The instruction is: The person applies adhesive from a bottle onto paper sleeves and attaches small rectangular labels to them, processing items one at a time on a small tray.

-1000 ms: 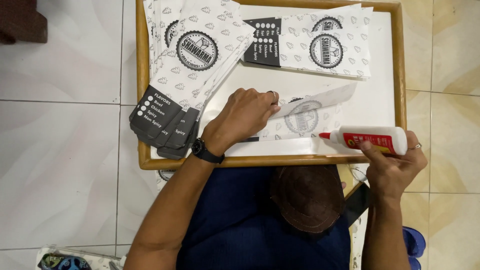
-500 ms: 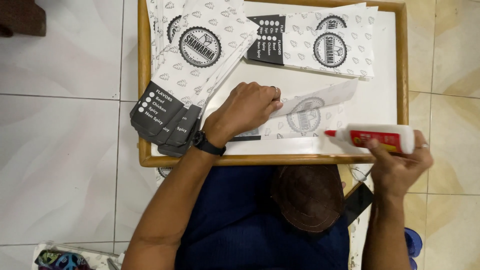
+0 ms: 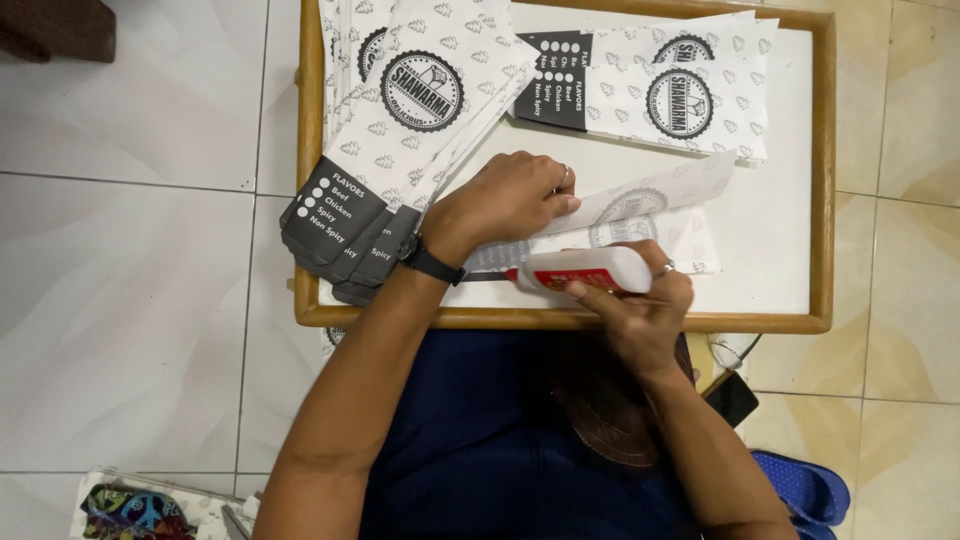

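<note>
A white table with a wooden rim [image 3: 822, 180] filled most of the view, standing on a pale tiled floor [image 3: 130, 300]. At ten o'clock on the table lay a fanned stack of printed paper pouches [image 3: 400, 130], white with dark ends that hung over the table's edge at nine o'clock; a second, smaller stack [image 3: 690, 100] lay at one o'clock. Near the centre sat a single flat pouch [image 3: 640, 205], partly folded, with one flap raised. The left hand [image 3: 505, 200], a dark watch [image 3: 428, 260] on its wrist, pressed down flat on that pouch, fingers spread rather than closed around anything. Just at five o'clock from it, the right hand [image 3: 640, 305] was wrapped tightly around a white glue bottle with a red label [image 3: 585, 270], held on its side with the nozzle pointing toward nine o'clock, over the pouch's lower edge. A blue sandal [image 3: 800, 490] showed at five o'clock on the floor
</note>
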